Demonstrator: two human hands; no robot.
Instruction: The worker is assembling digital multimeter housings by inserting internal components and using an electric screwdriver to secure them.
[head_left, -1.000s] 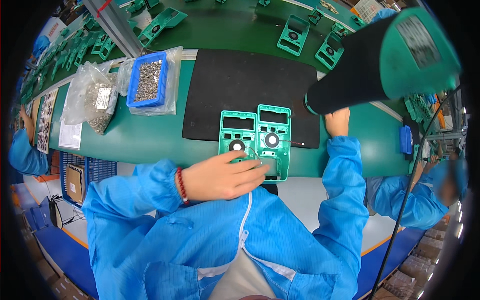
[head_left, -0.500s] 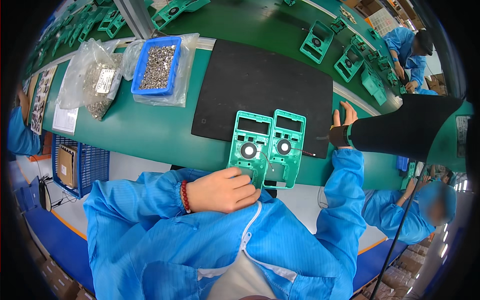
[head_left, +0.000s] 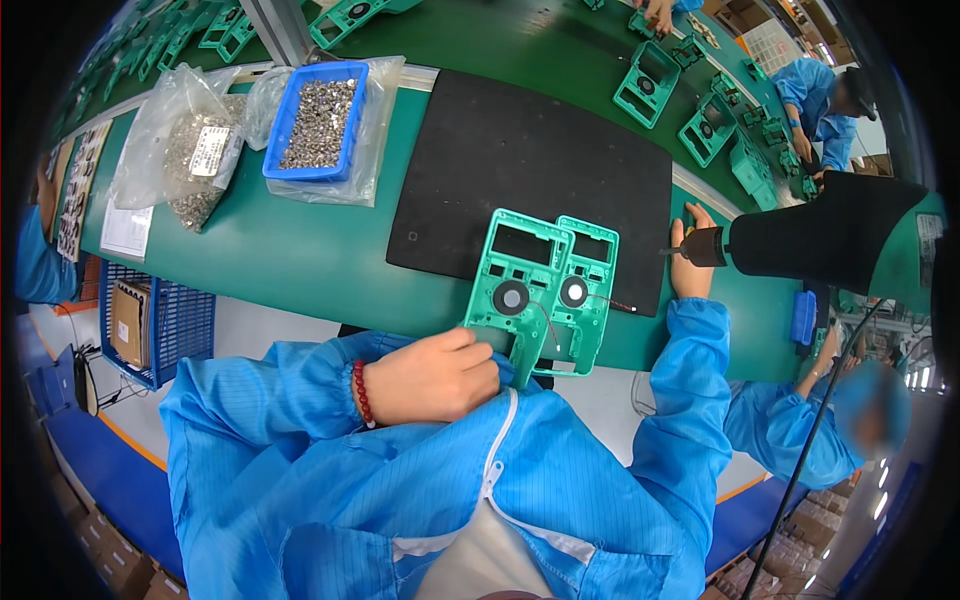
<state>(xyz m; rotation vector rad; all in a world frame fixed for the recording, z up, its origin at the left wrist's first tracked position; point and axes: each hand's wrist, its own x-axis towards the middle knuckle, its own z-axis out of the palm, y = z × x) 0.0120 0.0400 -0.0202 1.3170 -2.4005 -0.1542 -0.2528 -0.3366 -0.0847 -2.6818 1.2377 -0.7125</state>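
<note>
My left hand (head_left: 432, 378), a red bead bracelet at its wrist, is closed on the lower left corner of a green plastic housing (head_left: 489, 262). That housing is raised and tilted, and carries a round black-and-white speaker with a thin wire. Its right edge overlaps a second, similar green housing (head_left: 605, 262) lying at the front edge of the black mat (head_left: 530, 140). To the right, my right hand (head_left: 691, 277) rests by the mat's right edge, fingers stretched out. The nose of a black-and-green electric screwdriver (head_left: 800, 235) hides part of that hand.
A blue tray (head_left: 358, 125) of small metal parts stands at the back left beside a clear bag (head_left: 190, 165) of similar parts. Beyond the bench, several green housings (head_left: 645, 85) lie on a green surface. Co-workers (head_left: 815, 110) sit at the right. A blue crate (head_left: 185, 325) is at lower left.
The left housing has risen and tilted over the edge of the other one, with my left hand on it. My right hand's fingers have shifted slightly. Another person's hand has appeared at the far top.
</note>
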